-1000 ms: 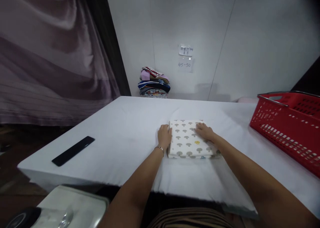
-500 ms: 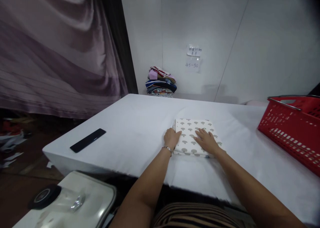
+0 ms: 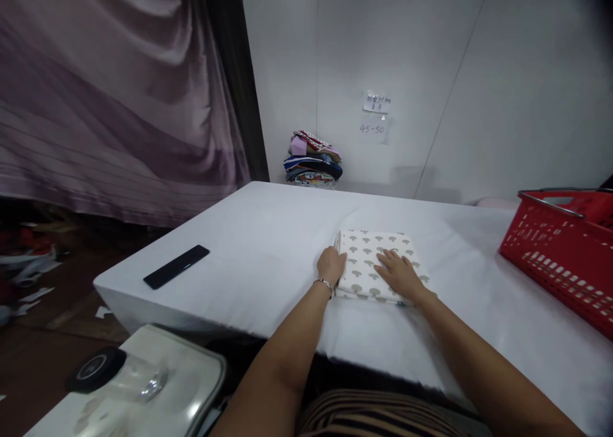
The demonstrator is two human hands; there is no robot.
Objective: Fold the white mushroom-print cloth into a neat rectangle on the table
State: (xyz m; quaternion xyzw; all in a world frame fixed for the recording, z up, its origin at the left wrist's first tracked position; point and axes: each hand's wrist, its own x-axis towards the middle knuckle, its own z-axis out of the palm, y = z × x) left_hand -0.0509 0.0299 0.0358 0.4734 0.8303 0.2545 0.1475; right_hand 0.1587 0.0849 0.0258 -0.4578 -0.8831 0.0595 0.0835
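A folded white cloth [image 3: 366, 274] printed with grey-green mushroom shapes lies on the white-covered table [image 3: 268, 252]. Along its left edge my left hand [image 3: 330, 266] is closed, fingers curled at the fold and thumb over the top; a bracelet circles that wrist. Flat on the right part of the cloth rests my right hand [image 3: 400, 274], its fingers spread. The fingertips of my left hand are partly hidden.
A red plastic basket [image 3: 555, 258] with a metal handle stands on the right. On the left lies a black flat object [image 3: 177, 266]. Folded fabrics [image 3: 313, 162] are stacked by the wall. A lidded clear container [image 3: 124, 376] lies at lower left.
The view has shifted slightly, so everything appears a little further right. Both hands keep their places on the cloth, and the cloth looks unchanged.
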